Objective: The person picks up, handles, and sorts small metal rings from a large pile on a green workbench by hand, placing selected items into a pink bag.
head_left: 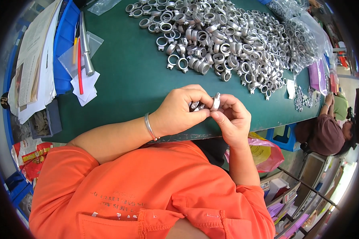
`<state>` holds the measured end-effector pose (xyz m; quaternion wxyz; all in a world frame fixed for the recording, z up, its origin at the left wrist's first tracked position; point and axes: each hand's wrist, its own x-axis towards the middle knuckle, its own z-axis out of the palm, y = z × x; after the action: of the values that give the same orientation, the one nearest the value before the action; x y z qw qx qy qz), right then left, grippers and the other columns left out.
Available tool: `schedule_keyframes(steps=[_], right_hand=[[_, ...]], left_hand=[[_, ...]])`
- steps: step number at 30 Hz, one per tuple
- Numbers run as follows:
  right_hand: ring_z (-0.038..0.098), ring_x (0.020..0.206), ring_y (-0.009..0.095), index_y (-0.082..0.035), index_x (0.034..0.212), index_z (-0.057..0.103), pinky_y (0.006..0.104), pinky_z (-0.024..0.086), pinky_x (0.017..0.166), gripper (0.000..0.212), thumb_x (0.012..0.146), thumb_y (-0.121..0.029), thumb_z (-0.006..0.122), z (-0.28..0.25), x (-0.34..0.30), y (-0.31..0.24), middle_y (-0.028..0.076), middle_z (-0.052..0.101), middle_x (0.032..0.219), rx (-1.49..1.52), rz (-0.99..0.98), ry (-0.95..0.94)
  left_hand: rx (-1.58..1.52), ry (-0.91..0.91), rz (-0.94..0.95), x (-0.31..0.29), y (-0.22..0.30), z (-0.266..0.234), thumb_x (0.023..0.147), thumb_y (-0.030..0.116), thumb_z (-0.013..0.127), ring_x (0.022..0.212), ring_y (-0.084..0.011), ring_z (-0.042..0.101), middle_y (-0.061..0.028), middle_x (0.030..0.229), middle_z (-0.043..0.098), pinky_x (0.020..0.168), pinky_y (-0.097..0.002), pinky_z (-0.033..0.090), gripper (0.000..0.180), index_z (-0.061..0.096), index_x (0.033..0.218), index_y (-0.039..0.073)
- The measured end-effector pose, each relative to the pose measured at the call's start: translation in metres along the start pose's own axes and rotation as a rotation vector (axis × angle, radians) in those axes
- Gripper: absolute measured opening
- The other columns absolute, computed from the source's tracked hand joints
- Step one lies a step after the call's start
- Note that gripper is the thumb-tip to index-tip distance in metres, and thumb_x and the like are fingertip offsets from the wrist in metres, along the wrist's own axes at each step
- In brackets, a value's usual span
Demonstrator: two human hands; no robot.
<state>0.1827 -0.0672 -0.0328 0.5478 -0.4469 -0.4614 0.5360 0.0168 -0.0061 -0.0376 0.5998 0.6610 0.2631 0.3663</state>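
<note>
At least one ring [215,102] is held between two hands [179,109]; toward the worktop's [119,67] far edge, uncountably many heaped rings [204,68] are seen. Near its left edge, one tapered rod [86,55] and one red stick [80,69] are found.

1. A broad heap of silver rings [223,40] spreads across the far side of a green tabletop [121,59].
2. White papers [90,85] lie at left; smaller metal pieces [304,100] and a white slip [290,89] at right.

Held ring [215,103] silver; tabletop [127,59] dark green; shirt [119,179] orange.
</note>
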Motion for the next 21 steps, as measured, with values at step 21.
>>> schedule_keyframes(steps=[21], right_hand=[[0.056,0.071,0.025,0.002,0.083,0.058,0.0306,0.046,0.061,0.013,0.071,0.007,0.061,-0.001,0.02,-0.013,0.013,0.059,0.081,-0.841,-0.637,0.065]], left_hand=[[-0.974,0.039,-0.573,0.005,0.008,-0.009,0.091,0.021,0.042,0.067,-0.0158,0.06,-0.0081,0.084,0.058,0.04,-0.0242,0.047,0.025,0.054,0.101,0.002]])
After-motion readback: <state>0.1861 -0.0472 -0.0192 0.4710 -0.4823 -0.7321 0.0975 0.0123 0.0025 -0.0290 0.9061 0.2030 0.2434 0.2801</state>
